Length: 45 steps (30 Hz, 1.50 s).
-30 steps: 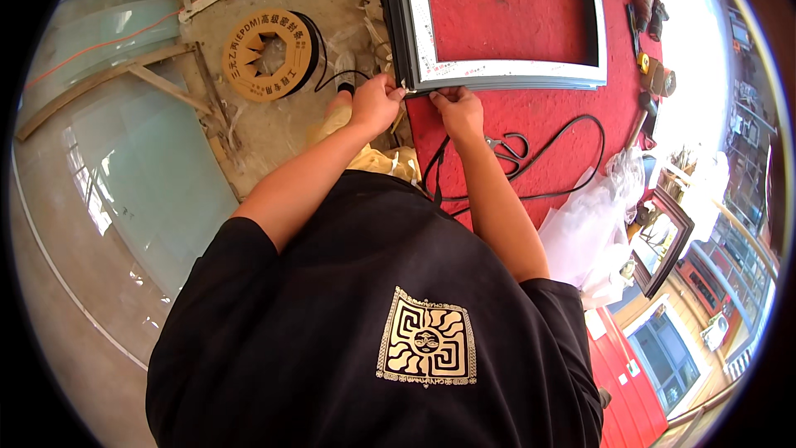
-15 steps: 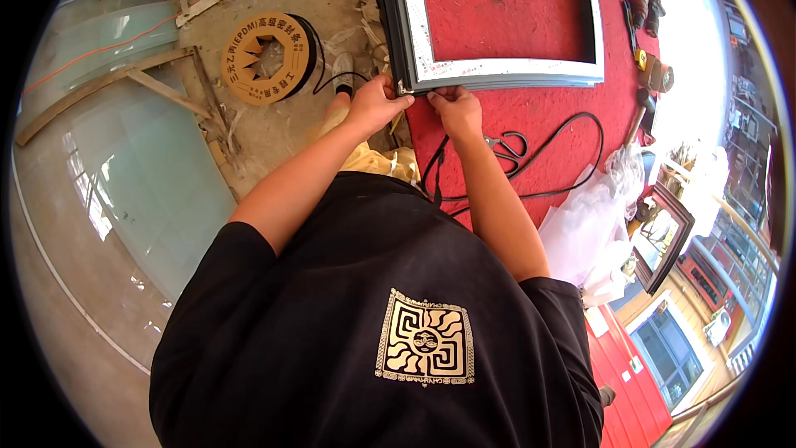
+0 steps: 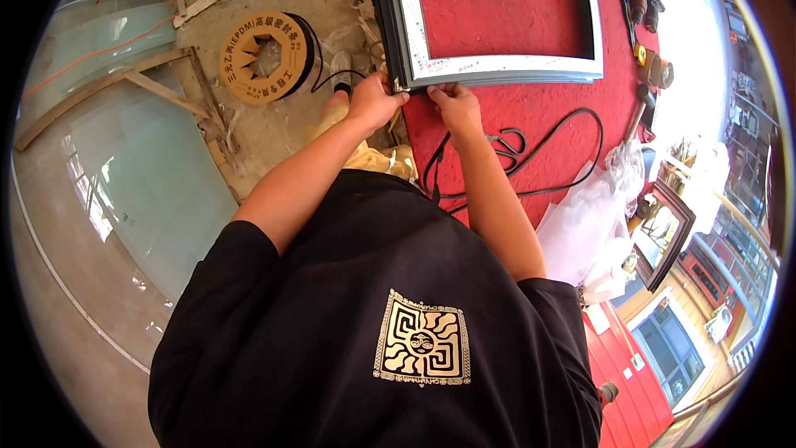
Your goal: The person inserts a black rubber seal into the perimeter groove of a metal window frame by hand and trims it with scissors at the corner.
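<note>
My left hand (image 3: pixel 376 105) curls, thumb and fingers nearly together, against the near-left corner of the smooth, white-faced rectangular frame (image 3: pixel 507 69); my right hand (image 3: pixel 458 109) pinches at its near edge, but I can't tell what either grips. The frame lies on the rough red tabletop (image 3: pixel 547 145), beyond a looped black strip (image 3: pixel 600 134)

Right fingers (image 3: pixel 436 93), slightly farther from frame corner (image 3: pixel 407 80)

Lettering (image 3: pixel 264 23) on reel (image 3: pixel 293 51), shirt (image 3: pixel 332 307), frame (image 3: pixel 514 69)
</note>
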### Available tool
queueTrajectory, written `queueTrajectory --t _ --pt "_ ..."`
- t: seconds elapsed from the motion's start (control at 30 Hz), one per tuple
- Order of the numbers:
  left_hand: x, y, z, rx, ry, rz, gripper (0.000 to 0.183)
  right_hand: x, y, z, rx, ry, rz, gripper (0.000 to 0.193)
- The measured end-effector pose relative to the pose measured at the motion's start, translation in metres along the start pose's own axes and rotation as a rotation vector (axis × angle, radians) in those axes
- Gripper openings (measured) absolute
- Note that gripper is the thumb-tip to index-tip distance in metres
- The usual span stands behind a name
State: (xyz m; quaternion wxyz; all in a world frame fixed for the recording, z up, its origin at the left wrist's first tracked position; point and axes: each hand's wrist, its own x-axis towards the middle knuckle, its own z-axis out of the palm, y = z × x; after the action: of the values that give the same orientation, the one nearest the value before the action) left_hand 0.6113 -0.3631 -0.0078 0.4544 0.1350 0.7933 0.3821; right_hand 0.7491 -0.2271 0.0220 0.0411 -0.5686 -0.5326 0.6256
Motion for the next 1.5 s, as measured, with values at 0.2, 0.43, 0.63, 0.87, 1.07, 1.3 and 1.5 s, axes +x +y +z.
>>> queueTrajectory --t 0.2,0.43,0.63,0.87,1.07,1.3,1.5 --pt "0.001 0.000 0.002 0.032 0.002 0.017 0.044 0.001 0.006 0.015 -0.094 0.138 -0.096 0.020" --pt "0.017 -0.038 0.023 -0.259 0.013 0.000 0.044 0.006 0.014 0.020 -0.287 0.228 -0.153 0.030" --pt "0.011 -0.027 0.022 -0.162 0.069 0.008 0.043 -0.005 -0.002 0.022 -0.453 0.256 -0.145 0.035" --pt "-0.003 -0.005 0.007 -0.049 0.044 0.035 0.044 0.000 0.006 0.020 -0.402 0.237 -0.178 0.048" --pt "-0.003 -0.012 0.008 -0.064 0.065 0.046 0.044 -0.004 -0.001 0.027 -0.504 0.259 -0.159 0.053" --pt "-0.012 -0.052 -0.010 -0.359 -0.185 0.093 0.045 -0.004 0.000 0.027 -0.498 0.265 -0.182 0.060" --pt "-0.013 -0.061 -0.015 -0.343 -0.246 0.057 0.046 -0.007 0.006 0.030 -0.456 0.260 -0.241 0.063"
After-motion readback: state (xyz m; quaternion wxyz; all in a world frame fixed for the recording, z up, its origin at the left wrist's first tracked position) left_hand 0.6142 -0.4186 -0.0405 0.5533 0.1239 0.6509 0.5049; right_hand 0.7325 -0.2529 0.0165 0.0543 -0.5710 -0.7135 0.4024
